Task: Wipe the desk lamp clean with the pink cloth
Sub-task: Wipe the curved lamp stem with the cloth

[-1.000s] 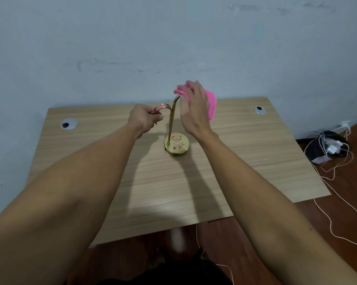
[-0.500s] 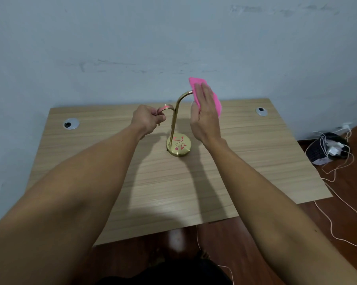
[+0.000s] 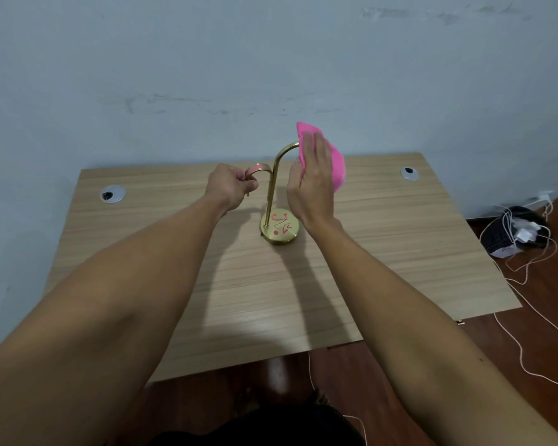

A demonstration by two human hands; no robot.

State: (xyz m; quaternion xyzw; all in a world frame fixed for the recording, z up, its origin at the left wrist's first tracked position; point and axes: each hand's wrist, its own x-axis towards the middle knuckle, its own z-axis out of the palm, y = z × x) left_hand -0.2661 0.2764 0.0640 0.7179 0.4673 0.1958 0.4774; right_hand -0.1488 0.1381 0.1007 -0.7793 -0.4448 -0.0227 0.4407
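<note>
A brass desk lamp [image 3: 273, 188] stands on a round gold base [image 3: 279, 228] with red marks, near the middle of the wooden desk [image 3: 271, 284]. Its stem curves over at the top towards the right. My left hand [image 3: 231, 186] is closed around a shorter curved arm of the lamp on the left. My right hand [image 3: 313, 181] holds the pink cloth [image 3: 334, 162] flat against the upper right end of the curved stem. The lamp's head is hidden behind the cloth and hand.
Two round cable grommets sit in the desk, one at the left [image 3: 112, 194] and one at the right [image 3: 409, 173]. A pale wall stands close behind. On the floor to the right lie a dark basket with chargers [image 3: 515, 235] and loose white cables [image 3: 528, 317].
My right hand with the cloth has moved from the top bend of the stem out to the right and slightly up along the curve. The left hand has kept its grip.
</note>
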